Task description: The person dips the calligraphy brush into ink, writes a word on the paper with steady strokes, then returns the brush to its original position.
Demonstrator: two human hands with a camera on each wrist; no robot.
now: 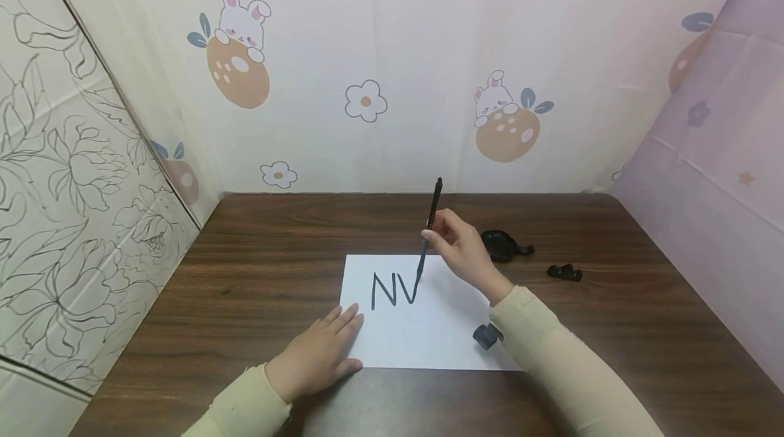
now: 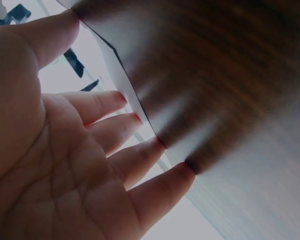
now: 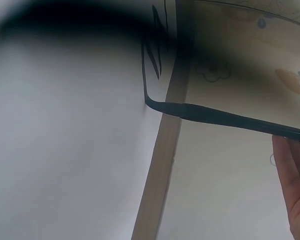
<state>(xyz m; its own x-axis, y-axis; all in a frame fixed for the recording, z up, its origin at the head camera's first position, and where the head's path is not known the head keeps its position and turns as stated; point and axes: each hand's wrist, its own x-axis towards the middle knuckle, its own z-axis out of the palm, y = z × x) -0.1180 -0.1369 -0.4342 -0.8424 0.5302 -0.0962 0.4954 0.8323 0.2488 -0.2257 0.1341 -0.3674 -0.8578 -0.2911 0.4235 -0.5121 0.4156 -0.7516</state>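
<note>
My right hand [image 1: 462, 246] pinches a black writing brush [image 1: 433, 209], held nearly upright with a slight tilt. In the right wrist view the brush's bristle tip [image 3: 157, 105] bends against the white paper [image 1: 422, 348]. Dark strokes [image 1: 384, 290] on the sheet form an N and a V-like shape, and the tip stands at the top of the V's right stroke. Flat at the sheet's left edge lies my left hand [image 1: 318, 355], its fingers extended and fingertips over the paper. The left wrist view shows those spread fingers [image 2: 160, 195] from the palm side.
Behind the right hand sits a black ink dish [image 1: 501, 246] with a short handle, partly covered by the hand. Right of it is a small black brush rest [image 1: 565, 272]. A small black object [image 1: 486, 336] shows beside the right sleeve. The brown wooden table [image 1: 245, 287] meets a patterned curtain.
</note>
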